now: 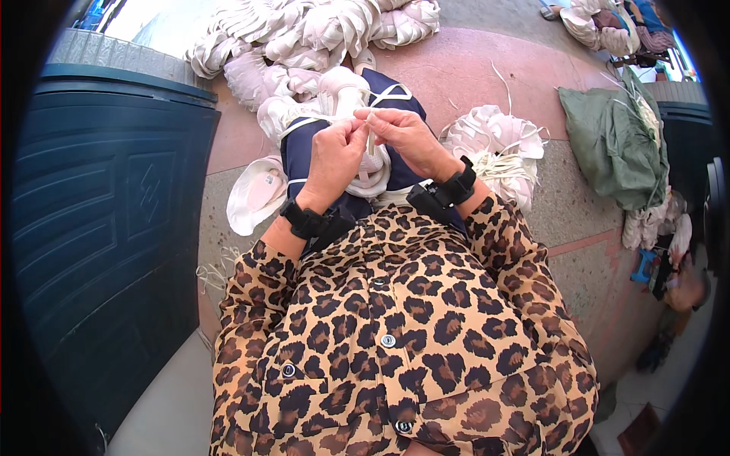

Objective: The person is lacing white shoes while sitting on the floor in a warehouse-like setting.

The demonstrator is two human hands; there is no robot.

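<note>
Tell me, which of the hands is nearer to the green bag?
The right. The right hand is left of the green bag, with a pale pile between them; the left hand is farther left, beyond the right hand.

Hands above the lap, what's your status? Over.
Left hand and right hand: both pinching, close together. Pale cord between them. White piece below, on navy-clad lap. Nothing visibly blocking either hand.

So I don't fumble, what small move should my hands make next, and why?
Perhaps ease the right hand slightly away from the left hand: they pinch close together at what looks like a pale strand, mostly hidden.
</note>
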